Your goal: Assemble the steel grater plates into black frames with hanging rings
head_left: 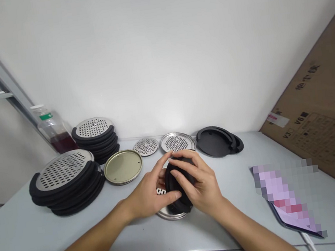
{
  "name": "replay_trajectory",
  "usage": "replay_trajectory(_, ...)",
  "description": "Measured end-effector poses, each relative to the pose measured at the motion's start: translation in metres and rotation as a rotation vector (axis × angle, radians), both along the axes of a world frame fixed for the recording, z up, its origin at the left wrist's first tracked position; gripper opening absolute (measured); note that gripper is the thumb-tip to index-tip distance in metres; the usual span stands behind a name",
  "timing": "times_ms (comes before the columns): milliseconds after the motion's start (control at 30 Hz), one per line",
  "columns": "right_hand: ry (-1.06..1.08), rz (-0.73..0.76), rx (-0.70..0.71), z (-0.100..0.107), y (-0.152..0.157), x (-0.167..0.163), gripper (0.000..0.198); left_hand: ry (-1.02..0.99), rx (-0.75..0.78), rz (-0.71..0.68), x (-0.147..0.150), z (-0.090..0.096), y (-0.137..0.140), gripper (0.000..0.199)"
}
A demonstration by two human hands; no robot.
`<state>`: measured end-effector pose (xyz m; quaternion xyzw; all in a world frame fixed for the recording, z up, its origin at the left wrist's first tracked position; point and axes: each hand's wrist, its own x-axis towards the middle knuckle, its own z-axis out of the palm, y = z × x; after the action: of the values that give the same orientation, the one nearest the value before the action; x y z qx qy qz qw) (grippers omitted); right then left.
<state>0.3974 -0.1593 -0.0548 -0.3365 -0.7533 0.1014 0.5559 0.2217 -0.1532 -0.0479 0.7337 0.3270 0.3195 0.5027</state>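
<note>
A round black plastic piece (175, 182) is held on edge, tilted, between both hands over the table. My left hand (151, 190) grips its left side, the thumb across its lower face. Across its right side and top lie the fingers of my right hand (198, 177), closed on it. Beneath it, partly hidden, a round metal plate (169, 214) with a perforated part rests on the tabletop. Just behind the hands are a rimmed perforated metal disc (177, 141) and a smaller perforated disc (146, 146). A gold-coloured round plate (123, 167) lies to the left.
Stacks of black-rimmed perforated discs, one nearer (66, 181) and one farther (95, 139), stand at left beside a bottle of dark liquid (58, 132). Black round trays (216, 141) lie by the wall. A blurred phone (290, 203) with a cable and a cardboard box (325, 120) are at right.
</note>
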Motion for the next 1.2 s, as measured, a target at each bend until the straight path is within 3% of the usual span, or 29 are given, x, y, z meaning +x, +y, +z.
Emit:
replay_trajectory(167,-0.094,0.04,-0.149,0.001,0.009,0.012,0.034,-0.115,-0.222,0.015,-0.01,-0.001,0.014,0.079)
replay_trajectory(300,-0.095,-0.092,-0.191,0.01,0.015,0.031,0.039,-0.055,-0.291,0.069,-0.026,0.001,0.031,0.063)
replay_trajectory(433,-0.2,-0.15,-0.292,0.015,0.002,0.047,0.087,0.105,-0.268,0.064,-0.042,0.006,0.041,0.06)
replay_trajectory(500,-0.311,-0.118,-0.426,0.007,-0.01,0.051,0.109,0.229,-0.199,0.049,-0.049,0.01,0.041,0.055)
replay_trajectory(600,-0.446,-0.023,-0.617,-0.016,-0.027,0.051,0.124,0.364,-0.047,0.05,-0.057,0.015,0.034,0.058)
replay_trajectory(667,-0.525,0.02,-0.689,-0.031,-0.032,0.048,0.128,0.387,-0.032,0.048,-0.06,0.014,0.024,0.068)
replay_trajectory(800,-0.569,0.034,-0.658,-0.043,-0.031,0.038,0.131,0.304,-0.115,0.108,-0.064,0.002,0.001,0.078)
replay_trajectory(933,-0.569,0.014,-0.655,-0.043,-0.026,0.028,0.13,0.234,-0.089,0.123,-0.067,-0.017,-0.013,0.091)
replay_trajectory(1100,-0.613,-0.001,-0.567,-0.045,-0.022,0.021,0.133,0.296,0.056,0.166,-0.071,-0.028,-0.015,0.067)
replay_trajectory(1200,-0.604,-0.032,-0.501,-0.043,-0.021,0.021,0.125,0.416,0.172,0.183,-0.071,-0.029,-0.014,0.056)
